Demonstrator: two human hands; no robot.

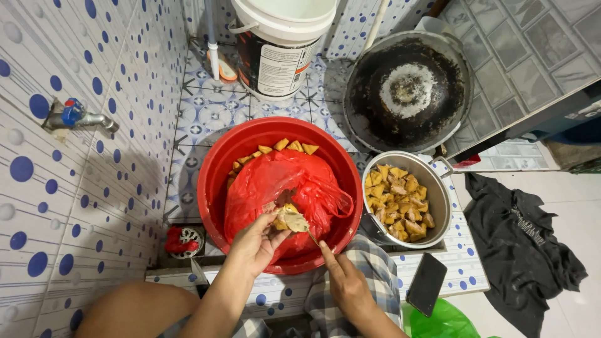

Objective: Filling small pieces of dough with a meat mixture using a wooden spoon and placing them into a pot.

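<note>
Left hand: fingers curled around a yellowish chunk of peeled fruit or root, held over the near side of the red plastic basin. The chunk sits just above a crumpled red plastic bag that fills most of the basin.

Right hand: closed around a small knife, forefinger stretched along it. The blade tip meets the underside of the held chunk; the handle is hidden in the fist.

More yellow cut pieces lie at the far rim of the basin, behind the bag.

Right of the basin, just beside it: a metal pot holding a heap of yellow cut chunks.

Far right: a blackened wok propped on its side, sooty bottom facing the camera. Far centre: a white plastic bucket on the patterned floor tiles.

Left wall: white tile with blue dots, with a metal tap.

Near right: a dark phone on the tiled ledge, and a black cloth lying on the floor beyond it.
</note>
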